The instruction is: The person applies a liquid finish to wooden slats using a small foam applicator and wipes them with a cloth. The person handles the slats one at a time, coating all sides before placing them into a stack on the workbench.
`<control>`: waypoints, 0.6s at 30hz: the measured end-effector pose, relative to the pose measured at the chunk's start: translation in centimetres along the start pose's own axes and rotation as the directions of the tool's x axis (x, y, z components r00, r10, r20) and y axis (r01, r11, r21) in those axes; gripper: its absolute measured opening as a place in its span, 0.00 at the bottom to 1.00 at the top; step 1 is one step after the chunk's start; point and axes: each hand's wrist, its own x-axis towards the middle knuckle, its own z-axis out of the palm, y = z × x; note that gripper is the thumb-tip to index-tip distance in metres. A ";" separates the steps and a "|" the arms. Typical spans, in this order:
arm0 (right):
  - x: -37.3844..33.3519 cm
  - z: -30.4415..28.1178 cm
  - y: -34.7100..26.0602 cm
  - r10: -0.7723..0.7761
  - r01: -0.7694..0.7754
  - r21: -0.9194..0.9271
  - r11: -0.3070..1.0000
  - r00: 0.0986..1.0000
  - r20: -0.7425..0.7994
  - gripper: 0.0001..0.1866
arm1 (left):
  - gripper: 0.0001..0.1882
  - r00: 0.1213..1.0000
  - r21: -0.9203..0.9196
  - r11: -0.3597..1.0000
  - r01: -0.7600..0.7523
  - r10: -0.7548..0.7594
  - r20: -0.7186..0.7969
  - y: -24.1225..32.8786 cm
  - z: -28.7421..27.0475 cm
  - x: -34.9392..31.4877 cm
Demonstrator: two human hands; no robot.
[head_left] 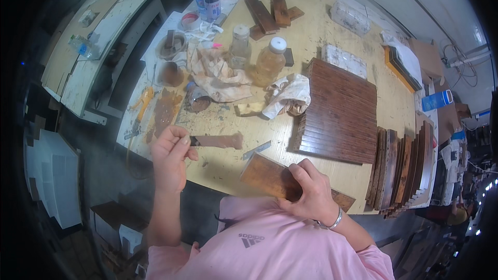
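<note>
My left hand, at the table's near edge, pinches the dark end of a flat narrow blade. The blade is coated in brown and its far end is uneven with paste. Gripped in my right hand is a small wooden board, tilted, lighter on the left and dark brown near my fingers. A thin grey metal strip lies on the table between the two. Part of another brown board shows beyond my right hand.
A ribbed dark brown panel lies right, beside a row of upright boards. Farther off are a crumpled white cloth, a stained rag, a white-capped jar, brown-stained cups and stacked planks.
</note>
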 end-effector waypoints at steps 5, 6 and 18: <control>-0.2 0.0 0.1 -0.011 0.011 0.004 1.000 1.000 -0.005 0.34 | 0.03 0.996 0.069 0.998 0.000 -0.006 0.086 -0.6 0.1 -0.7; -0.2 0.0 0.0 -0.012 0.012 -0.002 1.000 1.000 -0.006 0.32 | 0.04 0.996 0.076 0.997 0.003 -0.009 0.084 -0.6 0.0 -0.6; 0.9 -1.2 0.4 -0.122 0.131 -0.068 0.989 0.984 0.126 0.32 | 0.03 0.984 0.164 0.984 0.070 -0.096 0.153 1.1 -0.3 0.9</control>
